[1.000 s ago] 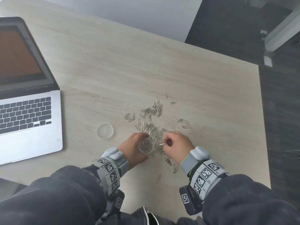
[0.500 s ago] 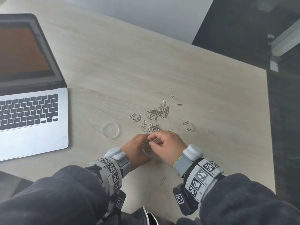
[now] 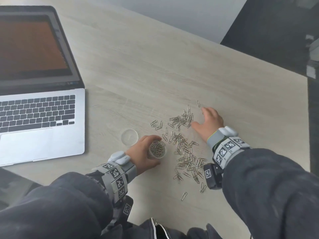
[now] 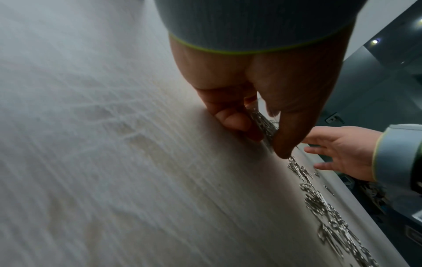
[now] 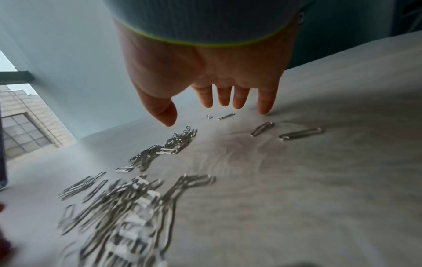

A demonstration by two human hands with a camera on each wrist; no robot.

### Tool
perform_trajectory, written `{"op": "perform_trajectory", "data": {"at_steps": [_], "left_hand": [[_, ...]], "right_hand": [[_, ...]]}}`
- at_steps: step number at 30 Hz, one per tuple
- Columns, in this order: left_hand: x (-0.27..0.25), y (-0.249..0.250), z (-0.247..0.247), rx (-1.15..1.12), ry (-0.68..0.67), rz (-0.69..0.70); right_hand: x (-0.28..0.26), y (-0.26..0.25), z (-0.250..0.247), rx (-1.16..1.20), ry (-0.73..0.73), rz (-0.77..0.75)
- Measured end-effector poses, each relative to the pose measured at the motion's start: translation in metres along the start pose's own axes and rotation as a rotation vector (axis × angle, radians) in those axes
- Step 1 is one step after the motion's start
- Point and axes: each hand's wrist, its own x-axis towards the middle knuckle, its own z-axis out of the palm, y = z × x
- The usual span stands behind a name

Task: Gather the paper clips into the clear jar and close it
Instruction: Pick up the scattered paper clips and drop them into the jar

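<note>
Step in hand: gathering, part done. The clear jar [image 3: 157, 149] stands upright and uncapped on the desk [image 3: 172, 69] toward its near edge, holding a partial load of clips. The left hand [image 3: 144, 153] has its fingers and thumb curled round the jar wall, steadying it. The right hand [image 3: 208, 124] is spread flat, fingers straight and holding nothing, low over the desk just beside the farther cluster of paper clips [image 3: 183, 118]; whether the fingertips touch the surface cannot be told for certain. A second, longer scatter lies between the two hands and runs to the near edge. The lid [image 3: 129, 137] lies flat just beside the jar, on its laptop side.

Judgement: the next move calls for raking the far cluster toward the jar, then pinching up bunches; thin clips lying flat will resist a clean pick. Capping remains outstanding.

Surface: pale wood-grain desk. An open laptop [image 3: 39, 118] occupies the left edge. Beyond the far edge, a light wall and dark flooring
</note>
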Motion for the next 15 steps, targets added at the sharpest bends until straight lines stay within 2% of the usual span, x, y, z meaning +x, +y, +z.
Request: {"op": "perform_trajectory", "data": {"at_steps": [6,11,15], "left_hand": [[0.000,-0.002,-0.001,-0.010,0.006,0.001],[0.000,-0.002,-0.001,-0.012,0.021,-0.006],[0.001,0.000,-0.001,-0.008,0.015,-0.017]], "right_hand": [[0.044,-0.014,0.000,-0.124,-0.115,-0.058],[0.025,-0.028,0.008,-0.151,-0.078,-0.331],[-0.011,-0.017,0.019,-0.194,-0.133,-0.531]]}}
